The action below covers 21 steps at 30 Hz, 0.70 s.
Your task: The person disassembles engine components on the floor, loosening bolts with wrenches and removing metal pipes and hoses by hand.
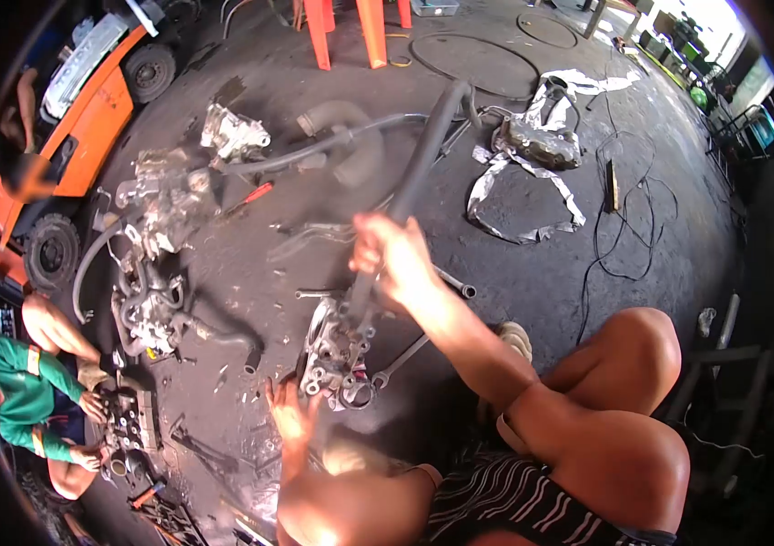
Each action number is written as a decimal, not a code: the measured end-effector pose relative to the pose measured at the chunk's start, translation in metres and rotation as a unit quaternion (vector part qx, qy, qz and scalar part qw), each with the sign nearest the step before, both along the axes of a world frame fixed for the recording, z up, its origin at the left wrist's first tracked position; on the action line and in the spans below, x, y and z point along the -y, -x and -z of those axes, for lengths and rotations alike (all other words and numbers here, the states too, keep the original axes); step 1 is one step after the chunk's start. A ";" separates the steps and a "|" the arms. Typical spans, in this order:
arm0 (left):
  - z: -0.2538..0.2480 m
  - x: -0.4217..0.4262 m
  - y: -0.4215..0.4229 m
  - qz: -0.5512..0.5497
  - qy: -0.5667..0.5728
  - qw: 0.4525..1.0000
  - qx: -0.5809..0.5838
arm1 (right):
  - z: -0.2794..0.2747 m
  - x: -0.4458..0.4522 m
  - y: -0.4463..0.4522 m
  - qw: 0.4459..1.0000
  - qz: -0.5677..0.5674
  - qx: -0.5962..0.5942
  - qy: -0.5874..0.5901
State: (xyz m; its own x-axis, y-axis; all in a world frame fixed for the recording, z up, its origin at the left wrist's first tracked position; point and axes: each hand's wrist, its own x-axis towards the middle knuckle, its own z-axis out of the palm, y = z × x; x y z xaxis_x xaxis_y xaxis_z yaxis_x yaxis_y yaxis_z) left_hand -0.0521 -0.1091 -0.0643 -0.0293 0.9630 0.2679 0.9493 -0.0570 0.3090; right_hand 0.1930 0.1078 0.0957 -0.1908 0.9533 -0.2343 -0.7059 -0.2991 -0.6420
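My right hand (393, 257) is closed around a thick black hose (431, 146). The hose slants from the upper right down toward a metal engine part (328, 359); whether it joins that part cannot be made out. At the part's lower left edge is my left hand (291, 414), its thumb and a finger against the metal and the other fingers spread. A combination wrench (402, 361) lies on the floor just right of the part, and another wrench (314, 294) lies above it.
Engine pieces with hoses (155, 309) lie to the left, near a red-handled tool (258, 193). Lower left, a person in a green sleeve (28, 382) handles an engine block (130, 423). An orange vehicle (87, 136) stands behind. A cable (651, 227) lies right; orange stool legs (371, 32) stand at the back.
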 end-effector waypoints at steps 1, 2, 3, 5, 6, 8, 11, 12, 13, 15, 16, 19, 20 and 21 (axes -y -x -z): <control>-0.012 -0.020 -0.007 0.027 -0.005 1.000 -0.007 | -0.010 -0.010 -0.013 0.999 0.028 0.012 -0.014; -0.024 -0.042 -0.015 0.054 -0.011 0.998 -0.014 | -0.017 -0.022 -0.027 0.998 0.047 0.015 -0.031; -0.035 -0.065 -0.023 0.074 -0.012 0.997 -0.011 | -0.027 -0.035 -0.040 0.996 0.078 0.035 -0.029; -0.059 -0.117 -0.042 0.136 -0.025 0.990 -0.005 | -0.050 -0.065 -0.067 0.993 0.100 0.057 -0.040; -0.072 -0.144 -0.053 0.165 -0.049 0.985 -0.016 | -0.055 -0.088 -0.082 0.983 0.118 0.115 -0.078; -0.096 -0.198 -0.079 0.214 -0.049 0.976 -0.014 | -0.076 -0.130 -0.113 0.978 0.166 0.098 -0.080; -0.126 -0.267 -0.124 0.266 0.011 0.964 -0.027 | -0.087 -0.209 -0.176 0.957 0.211 0.132 -0.147; -0.133 -0.285 -0.130 0.308 -0.046 0.950 -0.005 | -0.095 -0.227 -0.187 0.954 0.247 0.137 -0.098; -0.153 -0.289 -0.132 0.299 0.021 0.954 0.009 | -0.093 -0.255 -0.201 0.961 0.245 0.113 -0.067; -0.174 -0.285 -0.119 0.301 0.034 0.953 -0.020 | -0.086 -0.298 -0.224 0.958 0.239 0.158 -0.010; -0.174 -0.279 -0.110 0.302 0.046 0.951 -0.037 | -0.072 -0.320 -0.235 0.948 0.253 0.192 0.001; -0.154 -0.235 -0.043 0.289 0.122 0.947 -0.072 | -0.048 -0.369 -0.265 0.859 0.327 0.391 -0.051; -0.148 -0.212 -0.019 0.247 0.188 0.948 -0.073 | -0.027 -0.401 -0.296 0.809 0.335 0.482 -0.034; -0.142 -0.189 0.003 0.204 0.250 0.944 -0.070 | -0.021 -0.392 -0.288 0.814 0.293 0.496 -0.073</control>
